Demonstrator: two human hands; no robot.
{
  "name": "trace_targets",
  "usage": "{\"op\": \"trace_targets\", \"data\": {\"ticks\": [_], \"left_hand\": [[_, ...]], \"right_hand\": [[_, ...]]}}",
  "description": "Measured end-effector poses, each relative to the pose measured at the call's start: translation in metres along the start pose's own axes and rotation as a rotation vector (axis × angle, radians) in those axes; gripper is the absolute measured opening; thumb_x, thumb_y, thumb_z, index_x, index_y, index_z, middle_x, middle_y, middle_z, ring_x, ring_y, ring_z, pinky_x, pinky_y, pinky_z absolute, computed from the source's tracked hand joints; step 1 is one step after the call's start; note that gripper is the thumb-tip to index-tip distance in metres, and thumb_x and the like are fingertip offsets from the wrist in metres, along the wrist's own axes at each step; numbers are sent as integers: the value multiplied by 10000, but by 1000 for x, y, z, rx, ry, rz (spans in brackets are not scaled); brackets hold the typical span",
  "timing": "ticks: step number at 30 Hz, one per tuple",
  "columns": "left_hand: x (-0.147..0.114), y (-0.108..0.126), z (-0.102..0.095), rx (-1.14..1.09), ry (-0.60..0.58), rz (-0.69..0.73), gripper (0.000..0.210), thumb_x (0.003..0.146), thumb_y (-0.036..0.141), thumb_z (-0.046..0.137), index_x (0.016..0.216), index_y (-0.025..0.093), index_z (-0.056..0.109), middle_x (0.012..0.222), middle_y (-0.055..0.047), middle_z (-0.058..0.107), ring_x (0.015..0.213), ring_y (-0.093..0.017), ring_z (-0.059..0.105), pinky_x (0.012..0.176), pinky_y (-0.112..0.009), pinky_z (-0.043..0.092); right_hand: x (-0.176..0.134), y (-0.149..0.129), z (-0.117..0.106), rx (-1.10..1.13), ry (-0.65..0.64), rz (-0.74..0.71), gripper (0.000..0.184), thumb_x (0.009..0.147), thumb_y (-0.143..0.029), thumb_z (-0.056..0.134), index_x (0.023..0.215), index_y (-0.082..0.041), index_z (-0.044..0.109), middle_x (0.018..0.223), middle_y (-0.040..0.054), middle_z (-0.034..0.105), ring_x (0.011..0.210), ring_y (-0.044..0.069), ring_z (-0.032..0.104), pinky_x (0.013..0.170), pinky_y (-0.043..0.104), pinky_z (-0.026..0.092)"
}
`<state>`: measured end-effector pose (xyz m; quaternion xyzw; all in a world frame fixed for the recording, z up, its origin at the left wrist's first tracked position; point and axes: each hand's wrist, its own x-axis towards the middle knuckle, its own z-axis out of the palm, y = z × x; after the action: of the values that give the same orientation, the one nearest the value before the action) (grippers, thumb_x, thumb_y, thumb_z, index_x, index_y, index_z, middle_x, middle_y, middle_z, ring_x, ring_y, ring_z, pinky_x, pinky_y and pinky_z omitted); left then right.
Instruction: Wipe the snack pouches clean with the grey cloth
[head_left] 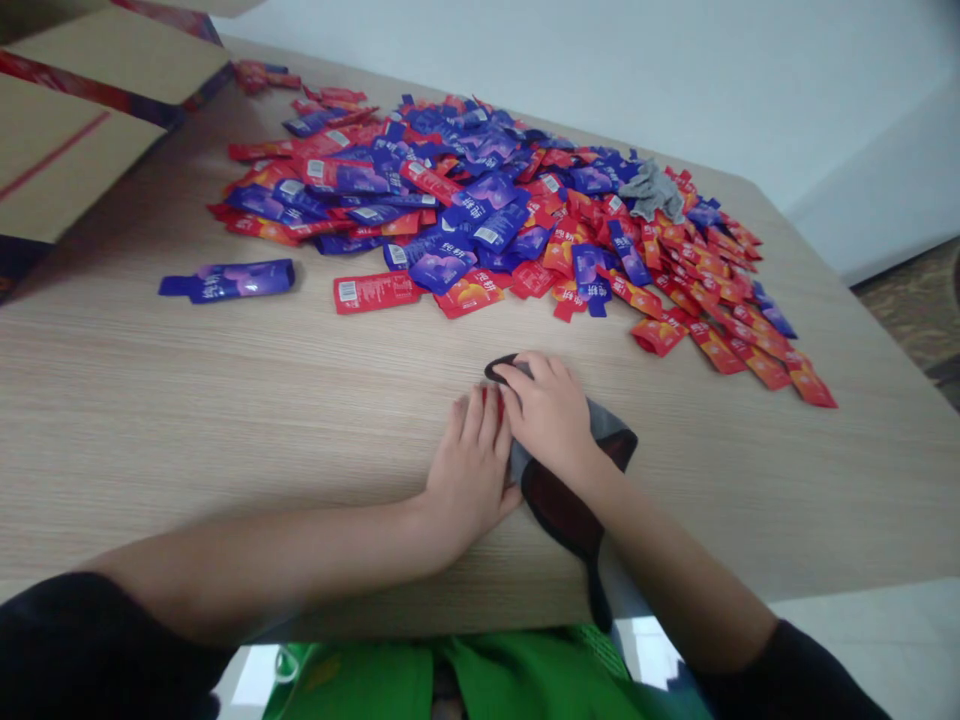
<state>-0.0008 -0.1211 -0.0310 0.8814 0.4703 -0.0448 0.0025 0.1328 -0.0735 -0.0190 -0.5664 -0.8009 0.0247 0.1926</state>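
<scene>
My left hand (469, 470) lies palm down on the table, its fingers stretched out flat. A sliver of red packet (490, 396) shows under its fingertips; the rest is covered. Right beside it, my right hand (551, 410) bends its fingers over a grey-and-black cloth piece (611, 425), close to a small black loop at the far end. This cloth has dark brown-black panels, and a black strap hangs from it over the table's front edge. What lies beneath both palms is hidden.
A big heap of red and purple packets (480, 215) spreads across the back of the table (225, 400). One purple packet (244, 281) lies apart on the left. Crumpled grey cloth (652, 190) rests on the heap. A cardboard box (82, 110) stands open at the back left.
</scene>
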Motion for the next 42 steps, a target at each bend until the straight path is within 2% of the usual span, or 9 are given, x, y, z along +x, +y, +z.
{"op": "trace_targets", "data": {"ticks": [4,11,23,33,42], "left_hand": [[0,-1,1,-20,-9,7,825,865,570,509,1468,20,387,1555,-245,306,1447,-428,238,1124,-568,289],[5,0,-7,11,-59,37,825,865,551,510,1463,-3,382,1527,-263,351,1425,-411,299,1105,-540,321],[5,0,-5,-3,9,26,813,891,597,487,1468,33,391,1513,-260,380,1399,-395,350,1078,-506,352],[3,0,-5,-26,-16,15,791,915,587,456,1491,55,355,1550,-245,320,1424,-386,314,1083,-518,352],[4,-1,-5,-39,-20,23,777,919,580,449,1499,73,347,1548,-250,318,1424,-409,307,1080,-547,353]], "right_hand": [[0,3,6,-109,-97,-30,303,935,-249,485,1153,-269,696,1181,86,622,1035,268,518,855,424,418],[-4,4,3,-193,-96,-24,294,921,-238,487,1083,-297,724,1164,79,622,970,285,501,752,429,394],[-28,30,-4,-227,41,57,314,873,-192,525,1080,-284,743,1110,92,625,932,268,489,743,416,430],[-49,56,-3,-149,101,199,319,876,-208,508,1088,-251,742,1142,94,607,948,266,515,811,432,459],[-59,66,-5,-111,137,326,327,881,-216,488,1088,-215,741,1109,118,618,931,260,548,824,432,472]]}}
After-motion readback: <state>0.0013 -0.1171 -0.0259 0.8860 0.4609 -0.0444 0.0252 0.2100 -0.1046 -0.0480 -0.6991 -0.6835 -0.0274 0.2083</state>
